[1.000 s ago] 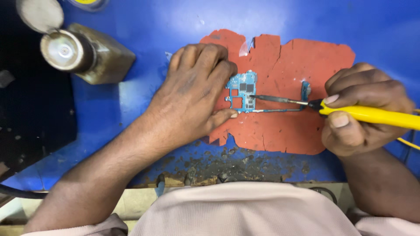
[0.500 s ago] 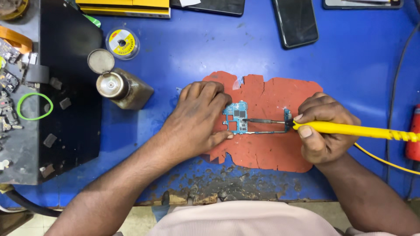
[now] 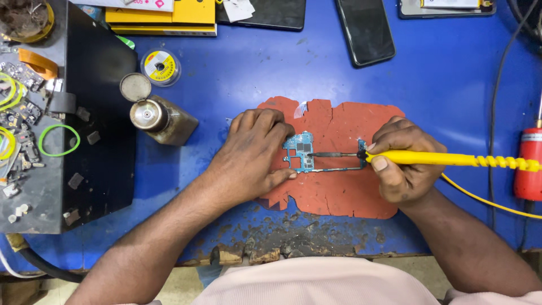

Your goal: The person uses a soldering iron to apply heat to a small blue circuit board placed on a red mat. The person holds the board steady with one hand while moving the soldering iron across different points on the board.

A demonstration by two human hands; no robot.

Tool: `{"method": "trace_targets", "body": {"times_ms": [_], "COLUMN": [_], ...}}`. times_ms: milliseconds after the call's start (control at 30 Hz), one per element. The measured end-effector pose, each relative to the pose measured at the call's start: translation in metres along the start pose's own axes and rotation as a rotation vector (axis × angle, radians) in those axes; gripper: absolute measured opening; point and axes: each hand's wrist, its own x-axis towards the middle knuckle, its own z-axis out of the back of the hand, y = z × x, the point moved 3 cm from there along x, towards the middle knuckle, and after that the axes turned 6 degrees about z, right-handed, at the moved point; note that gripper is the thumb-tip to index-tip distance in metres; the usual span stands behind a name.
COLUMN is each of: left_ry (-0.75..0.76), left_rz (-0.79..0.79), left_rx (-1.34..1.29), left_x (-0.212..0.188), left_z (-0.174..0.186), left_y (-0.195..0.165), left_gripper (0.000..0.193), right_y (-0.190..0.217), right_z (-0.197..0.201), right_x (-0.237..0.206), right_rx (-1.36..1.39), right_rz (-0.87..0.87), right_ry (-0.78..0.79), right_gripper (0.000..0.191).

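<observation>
Desk (image 3: 226, 73) surface, blue and worn at its near edge, fills most of the head view, and more of it shows now than a second ago, when the frame sat tight on the hands. Along the left stands a black box (image 3: 99, 130) scattered with small parts and green rings, which was only partly in view half a second ago. A red mat (image 3: 339, 186) with ragged edges lies in the middle of the desk, where it lay before. Two dark phones (image 3: 366, 28) rest at the far edge, beside a yellow box (image 3: 164, 17). A metal bottle (image 3: 161, 120) lies tipped near the black box, its round cap (image 3: 135, 86) just beside it, and a yellow reel (image 3: 160, 66) sits close behind.

The left hand (image 3: 254, 155) lies flat on the mat, fingers spread narrowly and pressing the small blue circuit board (image 3: 302, 151) at its left side, as in both earlier frames. The right hand (image 3: 403, 166) is closed around a yellow soldering iron (image 3: 451, 160), whose dark tip touches the board's right side; a second ago that hand sat further right in the frame. A yellow cord runs off to the right, past a red cylinder (image 3: 529, 164).
</observation>
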Motion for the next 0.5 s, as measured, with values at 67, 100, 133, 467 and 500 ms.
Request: {"method": "trace_targets", "body": {"times_ms": [67,100,133,467,500], "left_ry": [-0.002,-0.007,-0.015,-0.003,-0.005], "left_rz": [-0.003,-0.005,-0.007,0.003,0.001], "left_rx": [-0.004,-0.008,-0.01,-0.018,-0.016], "left_x": [-0.017,-0.011,0.005,0.004,0.006], "left_z": [-0.028,-0.047,-0.064,-0.074,-0.073], "left_y": [-0.053,-0.082,-0.103,-0.113,-0.108], "left_gripper": [0.073,0.073,0.073,0.072,0.072], "right_y": [0.021,0.024,0.022,0.019,0.016], "right_z": [0.043,0.072,0.098,0.114,0.111], "right_x": [-0.035,-0.046,-0.052,-0.072,-0.069], "right_rx": [-0.003,-0.004,-0.004,-0.012,-0.008], "right_rz": [-0.001,-0.001,0.002,-0.016,-0.016], "right_ry": [0.005,0.01,0.016,0.014,0.01], "right_gripper": [0.013,0.013,0.014,0.015,0.015]}}
